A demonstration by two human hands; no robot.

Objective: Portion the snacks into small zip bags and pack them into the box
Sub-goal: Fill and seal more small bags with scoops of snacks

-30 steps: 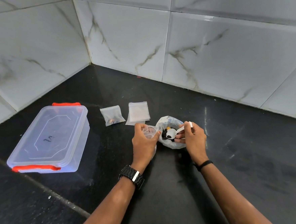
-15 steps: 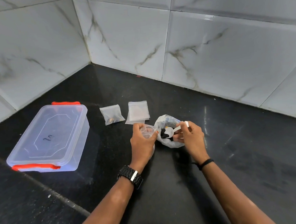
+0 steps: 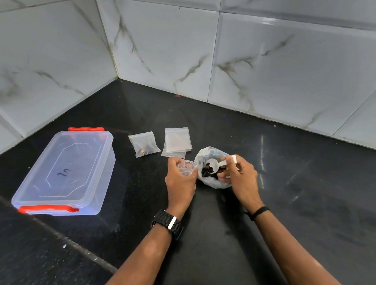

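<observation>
The left hand [image 3: 179,183] pinches 1 small zip bag [image 3: 186,168] open beside the snack bag [image 3: 211,169] on the surface [image 3: 298,201], so the right hand [image 3: 240,176], gripping the white scoop [image 3: 214,164], has a short transfer.

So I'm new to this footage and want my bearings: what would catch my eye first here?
The two hands at the centre: the left hand holds a small clear zip bag open while the right hand holds a white scoop over the open snack bag. To the left stands a clear lidded box with red latches; behind the hands lie a filled zip bag and a stack of empty bags.
</observation>
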